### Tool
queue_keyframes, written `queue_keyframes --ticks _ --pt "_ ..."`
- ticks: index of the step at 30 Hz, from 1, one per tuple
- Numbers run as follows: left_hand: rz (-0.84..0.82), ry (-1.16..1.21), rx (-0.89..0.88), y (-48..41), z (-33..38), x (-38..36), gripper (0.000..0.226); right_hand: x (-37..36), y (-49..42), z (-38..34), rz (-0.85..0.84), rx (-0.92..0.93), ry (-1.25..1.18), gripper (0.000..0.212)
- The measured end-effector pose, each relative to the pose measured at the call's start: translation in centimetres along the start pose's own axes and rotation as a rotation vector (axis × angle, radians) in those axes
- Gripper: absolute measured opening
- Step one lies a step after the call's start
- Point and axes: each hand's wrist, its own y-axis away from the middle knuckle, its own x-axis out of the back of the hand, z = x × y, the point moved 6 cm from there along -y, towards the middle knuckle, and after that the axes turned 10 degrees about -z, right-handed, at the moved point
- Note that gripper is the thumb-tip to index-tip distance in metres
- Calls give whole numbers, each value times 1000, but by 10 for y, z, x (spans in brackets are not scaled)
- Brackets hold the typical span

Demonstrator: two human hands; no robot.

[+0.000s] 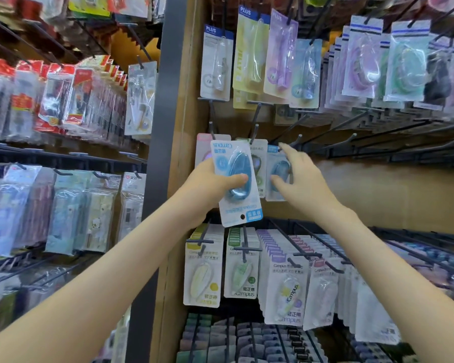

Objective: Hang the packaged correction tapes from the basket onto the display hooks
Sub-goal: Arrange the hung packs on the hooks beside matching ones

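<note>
The left hand [207, 184] grips a blue correction tape package [236, 184] upside down, thumb curled over its blister. Just beside it a second blue package [277, 174] hangs in the hook row. The right hand [302, 179] touches this one with spread, nearly straight fingers. Farther right, bare hooks [351, 138] jut out above the plain wooden panel [391, 195].

Right of the hung blue pack [279, 172], bare wood panel [393, 197] leaves me open room; black hooks [350, 138] jut above it (long ones), and crowded packs [283, 284] hang below.
</note>
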Motion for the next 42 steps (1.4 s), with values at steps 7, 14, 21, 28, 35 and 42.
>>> queue_keyframes --ticks 7,14,21,28,35,42 --pt "-287 -388 -22 -7 19 -47 43 17 57 -18 78 641 646 55" --pt "-396 -196 -46 -14 22 -63 23 45 70 1 77 357 382 43" --pt "-214 -19 -112 -25 29 -57 11 50 59 -2 77 174 363 70" --pt "266 -804 -297 -57 12 -21 39 50 28 2 35 -177 284 65" --pt "185 -1232 -113 -82 -12 -11 71 42 26 -2 18 -254 224 64" --pt "135 -1293 -54 -86 -13 -15 76 45 24 -5 34 -278 366 62"
